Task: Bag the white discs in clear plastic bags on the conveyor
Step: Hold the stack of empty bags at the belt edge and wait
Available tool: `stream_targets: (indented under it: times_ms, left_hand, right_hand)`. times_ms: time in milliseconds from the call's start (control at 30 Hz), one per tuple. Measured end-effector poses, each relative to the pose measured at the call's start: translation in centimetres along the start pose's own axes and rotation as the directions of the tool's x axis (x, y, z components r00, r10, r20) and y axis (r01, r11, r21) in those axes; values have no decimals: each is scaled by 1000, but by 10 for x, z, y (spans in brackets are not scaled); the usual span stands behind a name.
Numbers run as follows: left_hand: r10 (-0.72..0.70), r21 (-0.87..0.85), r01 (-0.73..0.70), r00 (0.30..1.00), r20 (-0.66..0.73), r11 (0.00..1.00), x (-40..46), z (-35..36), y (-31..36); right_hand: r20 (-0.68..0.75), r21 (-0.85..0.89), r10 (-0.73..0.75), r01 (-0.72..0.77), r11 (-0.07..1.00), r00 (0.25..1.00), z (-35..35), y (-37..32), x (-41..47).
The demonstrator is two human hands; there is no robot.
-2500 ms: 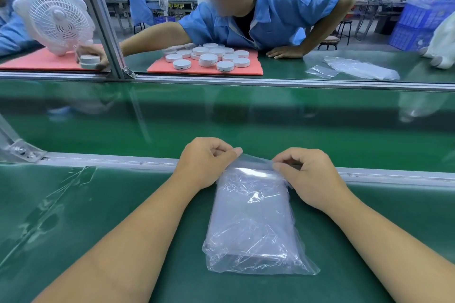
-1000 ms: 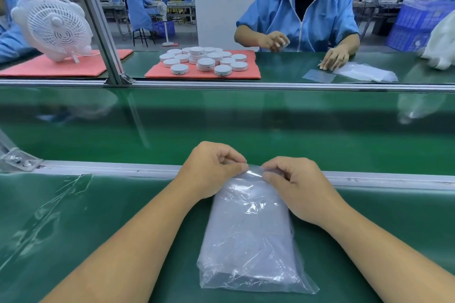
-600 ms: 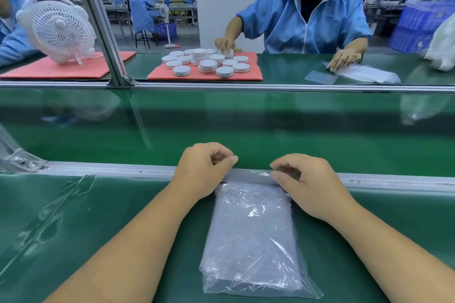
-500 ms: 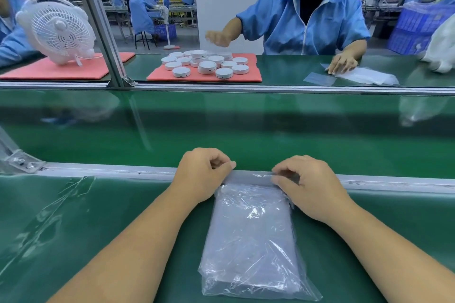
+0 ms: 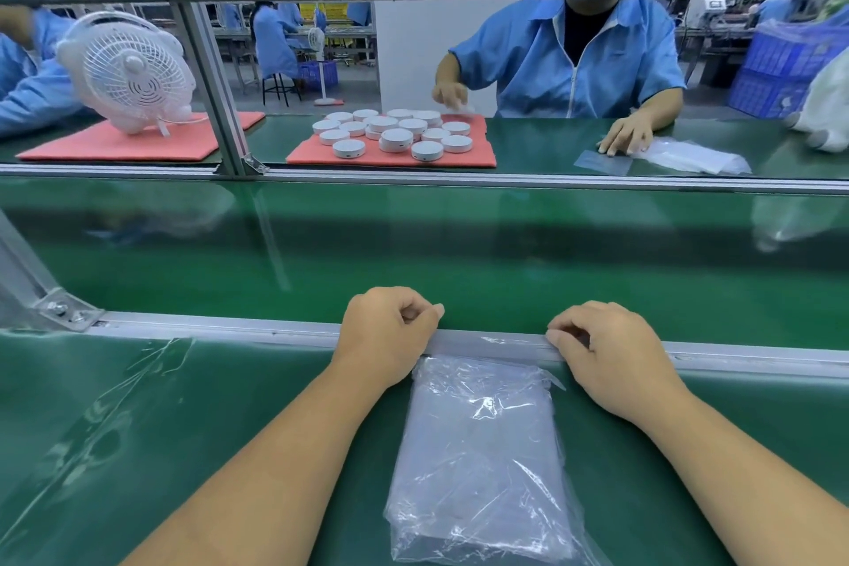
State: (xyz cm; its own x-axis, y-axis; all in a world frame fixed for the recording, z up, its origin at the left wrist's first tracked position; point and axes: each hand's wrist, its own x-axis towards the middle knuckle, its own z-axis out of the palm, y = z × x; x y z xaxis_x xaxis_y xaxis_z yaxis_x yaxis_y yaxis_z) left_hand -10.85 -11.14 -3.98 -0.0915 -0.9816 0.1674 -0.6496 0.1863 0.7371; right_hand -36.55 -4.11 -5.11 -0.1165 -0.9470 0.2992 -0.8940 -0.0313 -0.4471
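on the near green mat, head view: left hand and right hand are both pinching the far edge of the clear bag lying flat, white discs sitting across the conveyor.

This is a factory packing line. A green conveyor belt runs left to right between aluminium rails, with green-topped desks on both sides. At the far desk a worker in a blue smock sits by white discs laid out on a red mat. Beyond are more blue-smocked workers at long benches, a white fan far left and stacked blue crates far right.
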Motion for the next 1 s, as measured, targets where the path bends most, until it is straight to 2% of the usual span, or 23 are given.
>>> stream_targets:
  times_ms: [433,1000]
  left_hand:
    - [28,23,-28,1000,4,999,0,0,-1]
    - [31,61,-30,999,-14,998,1,0,1]
  right_hand:
    - [-1,-81,-63,63,995,998,1,-1,0]
    - [13,-86,-44,45,995,999,-4,-9,-2]
